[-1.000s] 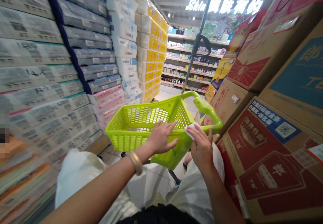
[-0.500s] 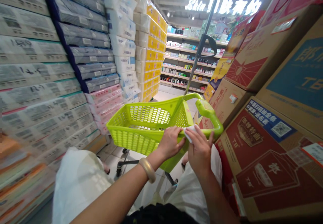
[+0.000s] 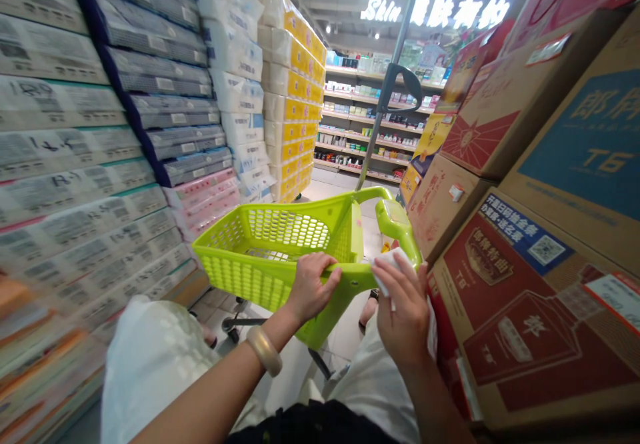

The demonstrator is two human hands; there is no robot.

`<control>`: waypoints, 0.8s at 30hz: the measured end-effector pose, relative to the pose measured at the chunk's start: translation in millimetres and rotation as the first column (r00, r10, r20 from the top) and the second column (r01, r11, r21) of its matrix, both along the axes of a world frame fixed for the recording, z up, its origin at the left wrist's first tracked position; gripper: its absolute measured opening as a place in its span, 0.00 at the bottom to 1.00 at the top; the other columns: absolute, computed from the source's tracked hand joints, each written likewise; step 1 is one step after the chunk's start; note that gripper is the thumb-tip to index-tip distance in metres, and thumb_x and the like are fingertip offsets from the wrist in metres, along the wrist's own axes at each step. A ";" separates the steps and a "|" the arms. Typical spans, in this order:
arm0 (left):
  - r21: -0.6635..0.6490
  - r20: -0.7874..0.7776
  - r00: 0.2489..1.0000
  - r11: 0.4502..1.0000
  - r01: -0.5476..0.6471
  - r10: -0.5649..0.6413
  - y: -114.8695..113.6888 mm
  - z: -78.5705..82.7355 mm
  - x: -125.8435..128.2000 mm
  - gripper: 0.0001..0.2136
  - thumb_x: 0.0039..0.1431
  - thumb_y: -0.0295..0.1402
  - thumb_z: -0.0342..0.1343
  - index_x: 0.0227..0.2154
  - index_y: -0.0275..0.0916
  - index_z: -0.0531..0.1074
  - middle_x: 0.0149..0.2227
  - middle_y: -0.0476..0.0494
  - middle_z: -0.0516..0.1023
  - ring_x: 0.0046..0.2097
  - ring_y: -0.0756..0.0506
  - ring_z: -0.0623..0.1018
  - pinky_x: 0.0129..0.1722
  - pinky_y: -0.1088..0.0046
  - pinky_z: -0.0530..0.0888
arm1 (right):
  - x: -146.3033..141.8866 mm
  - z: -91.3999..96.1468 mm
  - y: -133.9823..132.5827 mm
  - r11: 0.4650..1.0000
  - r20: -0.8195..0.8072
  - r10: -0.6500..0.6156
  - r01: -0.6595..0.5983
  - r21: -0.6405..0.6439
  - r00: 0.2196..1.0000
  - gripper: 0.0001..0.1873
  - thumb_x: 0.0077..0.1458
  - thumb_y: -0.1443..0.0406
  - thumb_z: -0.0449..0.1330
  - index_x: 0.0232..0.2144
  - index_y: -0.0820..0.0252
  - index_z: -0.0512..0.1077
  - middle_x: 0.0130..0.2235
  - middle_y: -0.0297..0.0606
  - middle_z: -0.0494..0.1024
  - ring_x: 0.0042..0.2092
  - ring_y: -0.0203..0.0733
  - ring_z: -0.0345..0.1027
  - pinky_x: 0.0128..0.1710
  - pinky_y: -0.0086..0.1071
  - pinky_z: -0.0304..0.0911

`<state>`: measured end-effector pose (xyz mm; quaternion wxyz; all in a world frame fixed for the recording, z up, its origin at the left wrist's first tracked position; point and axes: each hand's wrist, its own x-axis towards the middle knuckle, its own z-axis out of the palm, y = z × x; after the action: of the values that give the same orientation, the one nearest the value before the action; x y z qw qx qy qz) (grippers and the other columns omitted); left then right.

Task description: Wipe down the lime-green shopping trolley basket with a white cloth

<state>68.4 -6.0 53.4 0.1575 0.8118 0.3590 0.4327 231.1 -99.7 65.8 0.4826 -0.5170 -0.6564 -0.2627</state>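
A lime-green shopping cart [image 3: 250, 277] with perforated basket walls stands in front of my knees, turned sideways. My left hand [image 3: 311, 287] is closed over the near rim of the basket, close to its handle end, with a gold bangle on the wrist. My right hand [image 3: 404, 297] presses a white cloth or tissue [image 3: 393, 265] against the cart's green handle [image 3: 407, 241], fingers bent over it. Part of the white piece is hidden under those fingers. The handle's far side curves back to the basket.
Stacked packs of paper goods [image 3: 55, 104] rise on the left, with yellow-and-white packs [image 3: 293, 91] farther on. Cardboard cartons [image 3: 525, 297] crowd the right side. A grey pole with a loop handle [image 3: 400, 89] leans beyond the cart. Stocked shelves [image 3: 360, 117] stand at the back.
The cart has shifted a little left. My left hand has moved left along the rim, away from my right hand. My right hand has slid with the white piece toward the handle's corner.
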 end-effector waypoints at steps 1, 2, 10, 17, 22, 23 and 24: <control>0.006 0.008 1.000 1.000 -0.007 0.007 -1.1 -0.1 -5.6 0.13 0.63 0.41 0.46 0.30 0.40 0.70 0.30 0.46 0.75 0.37 0.44 0.74 0.43 0.63 0.66 | -11.9 -0.8 -0.6 0.999 0.020 0.041 -0.041 -0.007 0.999 0.17 0.61 0.74 0.50 0.45 0.56 0.75 0.47 0.36 0.81 0.59 0.43 0.67 0.69 0.49 0.39; 0.013 0.015 1.000 1.000 -0.009 0.009 -2.1 -0.2 -11.3 0.14 0.63 0.41 0.45 0.29 0.40 0.70 0.30 0.46 0.75 0.37 0.44 0.74 0.43 0.63 0.66 | -21.0 -1.1 -1.7 0.998 0.035 0.068 -0.068 -0.008 0.997 0.18 0.61 0.75 0.50 0.44 0.55 0.75 0.47 0.34 0.81 0.59 0.42 0.68 0.69 0.48 0.35; 0.001 0.051 0.999 1.000 -0.010 0.010 -10.9 0.0 -36.7 0.16 0.64 0.43 0.42 0.29 0.41 0.71 0.29 0.46 0.75 0.36 0.43 0.72 0.43 0.62 0.65 | -2.4 8.3 -16.9 0.995 -0.141 0.025 -0.011 0.097 0.990 0.14 0.62 0.73 0.51 0.44 0.58 0.75 0.46 0.40 0.81 0.57 0.47 0.70 0.67 0.57 0.40; 0.025 0.059 0.997 0.998 -0.054 0.052 -19.7 -3.4 -40.0 0.17 0.64 0.43 0.44 0.31 0.40 0.73 0.29 0.45 0.75 0.37 0.43 0.73 0.42 0.62 0.66 | -33.9 3.4 -18.7 0.993 0.045 0.116 -0.116 -0.013 0.992 0.15 0.60 0.73 0.55 0.46 0.56 0.75 0.47 0.37 0.81 0.56 0.43 0.70 0.66 0.43 0.50; 0.020 0.061 0.997 0.999 -0.038 0.037 -20.7 -5.0 -43.6 0.17 0.64 0.42 0.43 0.32 0.40 0.74 0.29 0.46 0.75 0.37 0.43 0.73 0.42 0.62 0.66 | -20.1 9.2 -16.6 0.995 -0.018 0.078 -0.076 0.069 0.997 0.15 0.60 0.75 0.55 0.45 0.57 0.75 0.44 0.38 0.82 0.53 0.43 0.72 0.64 0.45 0.52; 0.024 0.064 0.997 0.999 -0.036 0.035 -20.9 -5.0 -43.5 0.17 0.64 0.42 0.43 0.32 0.40 0.74 0.29 0.46 0.75 0.37 0.43 0.73 0.42 0.62 0.66 | -17.2 10.7 -16.5 0.994 -0.043 0.057 -0.053 0.095 0.997 0.14 0.60 0.74 0.56 0.45 0.58 0.75 0.44 0.40 0.82 0.53 0.44 0.72 0.63 0.46 0.53; 0.028 0.066 0.997 0.999 -0.038 0.036 -21.3 -5.0 -43.2 0.17 0.64 0.42 0.44 0.32 0.40 0.74 0.29 0.46 0.75 0.37 0.43 0.73 0.42 0.62 0.66 | -16.3 11.5 -16.5 0.994 -0.057 0.040 -0.034 0.108 0.998 0.14 0.60 0.74 0.56 0.45 0.58 0.75 0.44 0.40 0.82 0.52 0.45 0.72 0.63 0.47 0.54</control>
<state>25.2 -27.3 48.4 0.1493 0.7926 0.3623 0.4671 214.8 -116.2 77.3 0.5336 -0.4857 -0.6363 -0.2730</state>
